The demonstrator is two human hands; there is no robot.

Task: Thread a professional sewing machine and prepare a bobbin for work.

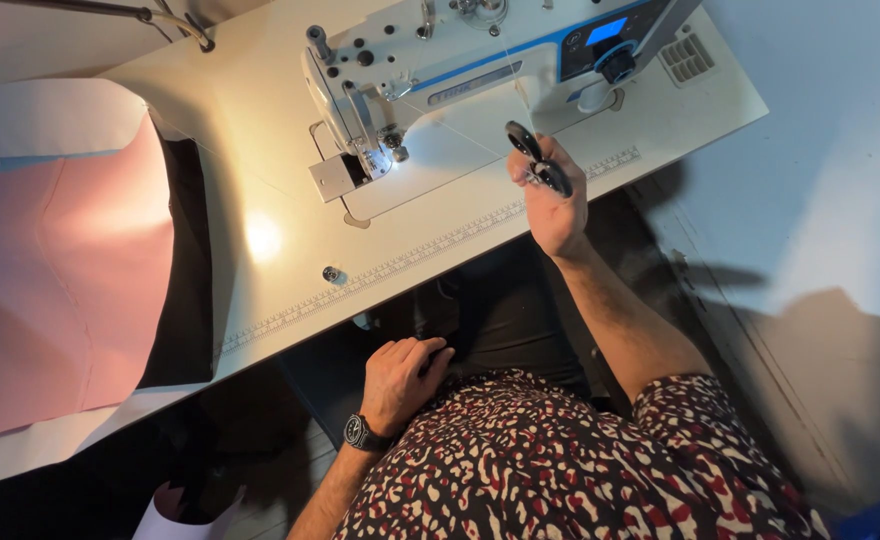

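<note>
Right hand: my right hand (557, 205) is raised over the table's near edge, fingers closed around one pair of black scissors (538, 160).
Left hand: my left hand (402, 380) rests loosely curled on my lap, pinching nothing, one wristwatch (359, 432) on it.
Machines: one white sewing machine (460, 70), far centre.
Fabric: one pink piece (55, 290), left.
Surface: pale table (260, 180) with a ruler strip (400, 265) along its near edge.

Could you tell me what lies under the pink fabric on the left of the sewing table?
Under the pink fabric, black cloth shows along its right edge and white paper along its top and bottom edges. How far either reaches beneath is covered.
</note>
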